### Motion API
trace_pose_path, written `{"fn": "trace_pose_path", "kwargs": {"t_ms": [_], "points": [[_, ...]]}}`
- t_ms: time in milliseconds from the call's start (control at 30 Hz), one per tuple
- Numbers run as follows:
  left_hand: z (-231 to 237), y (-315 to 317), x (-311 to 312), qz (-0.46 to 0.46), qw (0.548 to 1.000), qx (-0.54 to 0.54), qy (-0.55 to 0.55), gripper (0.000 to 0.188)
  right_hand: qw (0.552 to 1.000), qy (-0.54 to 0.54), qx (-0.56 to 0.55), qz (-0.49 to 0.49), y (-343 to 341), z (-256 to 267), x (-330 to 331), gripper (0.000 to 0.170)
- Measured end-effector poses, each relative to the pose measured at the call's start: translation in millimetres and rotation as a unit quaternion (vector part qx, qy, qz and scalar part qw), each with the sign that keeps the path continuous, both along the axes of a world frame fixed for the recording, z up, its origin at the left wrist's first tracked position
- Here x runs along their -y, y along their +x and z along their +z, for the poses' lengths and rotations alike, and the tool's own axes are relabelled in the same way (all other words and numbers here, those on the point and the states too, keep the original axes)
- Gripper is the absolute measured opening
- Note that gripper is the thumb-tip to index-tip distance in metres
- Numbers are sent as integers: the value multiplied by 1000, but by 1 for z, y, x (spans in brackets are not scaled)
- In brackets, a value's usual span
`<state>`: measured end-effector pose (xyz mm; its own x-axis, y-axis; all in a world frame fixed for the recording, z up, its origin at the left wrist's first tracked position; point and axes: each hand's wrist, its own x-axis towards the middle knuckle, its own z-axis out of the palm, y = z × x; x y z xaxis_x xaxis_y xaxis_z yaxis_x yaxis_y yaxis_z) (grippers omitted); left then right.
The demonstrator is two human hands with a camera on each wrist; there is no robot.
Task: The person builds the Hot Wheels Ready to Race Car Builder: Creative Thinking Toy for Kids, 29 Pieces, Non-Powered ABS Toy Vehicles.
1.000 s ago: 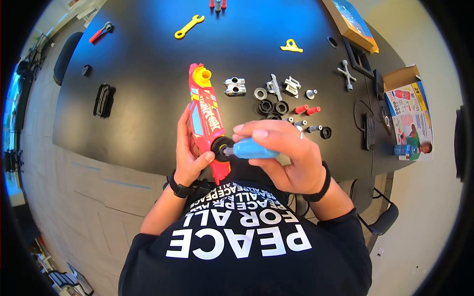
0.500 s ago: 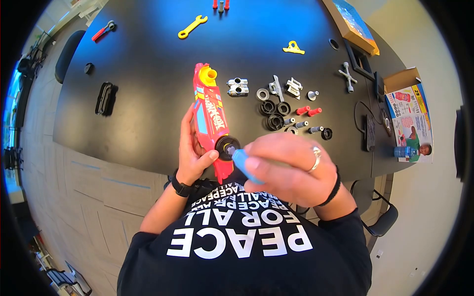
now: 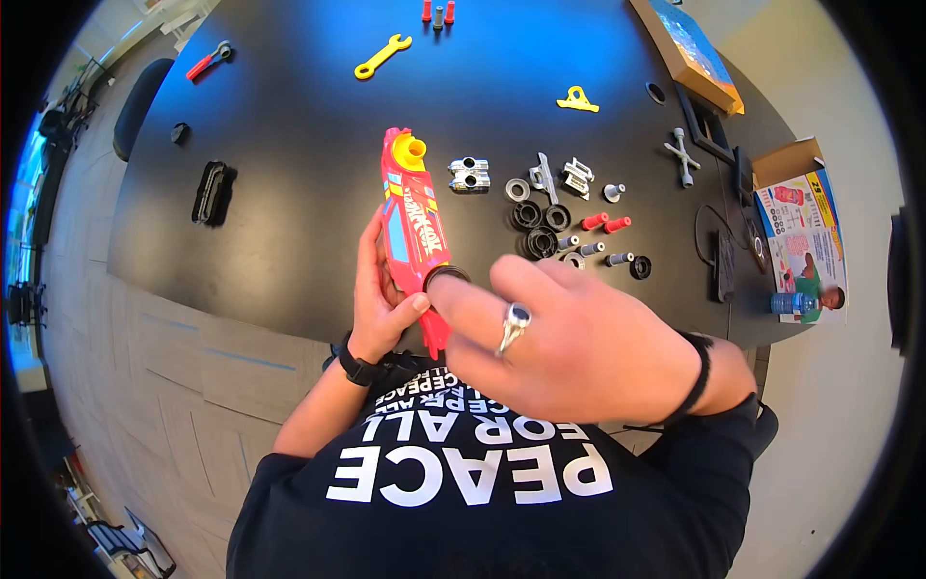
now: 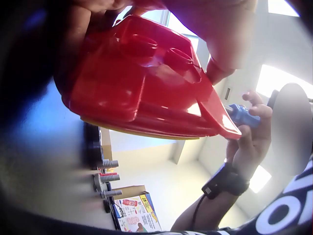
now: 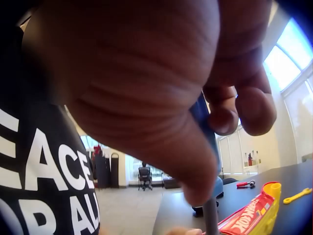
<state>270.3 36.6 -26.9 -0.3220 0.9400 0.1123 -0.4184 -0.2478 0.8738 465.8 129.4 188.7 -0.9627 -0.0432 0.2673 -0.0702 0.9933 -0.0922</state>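
Left hand (image 3: pixel 378 317): we grip the red car (image 3: pixel 413 230); black wheel (image 3: pixel 455 273) on;
Right hand (image 3: pixel 574 343): we hold the blue driver (image 4: pixel 240 115);
Tabletop (image 3: pixel 289 145): loose wheels (image 3: pixel 541 243) unfitted

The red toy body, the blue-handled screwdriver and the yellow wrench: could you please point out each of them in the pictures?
Red toy body (image 3: pixel 415 230), head view: on its lettered face.
Blue-handled screwdriver (image 4: pixel 243 116), left wrist view: on its handle.
Yellow wrench (image 3: pixel 383 58), head view: on the middle of its shaft.

Daylit room around a dark table (image 3: pixel 280 207)
Light comes through tall windows (image 5: pixel 291 61); a black chair (image 3: pixel 138 114) stands beside the table, on a grey-beige floor (image 3: pixel 207 381) with visible seams.
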Motion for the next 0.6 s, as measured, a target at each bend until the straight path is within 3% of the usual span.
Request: {"fn": "trace_pose_path", "kwargs": {"t_ms": [67, 100, 200, 233, 300, 400, 500, 600], "points": [[2, -1, 2, -2, 1000, 7, -8, 125, 996, 81, 25, 0, 3, 1, 4, 17], [-1, -2, 2, -4, 1000, -18, 5, 125, 986, 126, 84, -72, 6, 9, 10, 18], [0, 0, 0, -7, 999, -46, 10, 125, 971, 95, 174, -136, 1, 14, 11, 20], [0, 0, -2, 2, 999, -35, 1, 125, 970, 96, 173, -139, 2, 14, 11, 20], [5, 3, -1, 16, 1000, -24, -8, 125, 984, 166, 62, -11, 3, 13, 10, 21], [10, 2, 1, 2, 999, -39, -15, 125, 980, 173, 73, -63, 5, 12, 15, 21], [7, 1, 0, 8, 999, -41, -11, 126, 978, 203, 30, -32, 0, 3, 14, 20], [6, 1, 0, 3, 999, -43, -2, 126, 978, 190, 49, -65, 5, 6, 18, 18]]}}
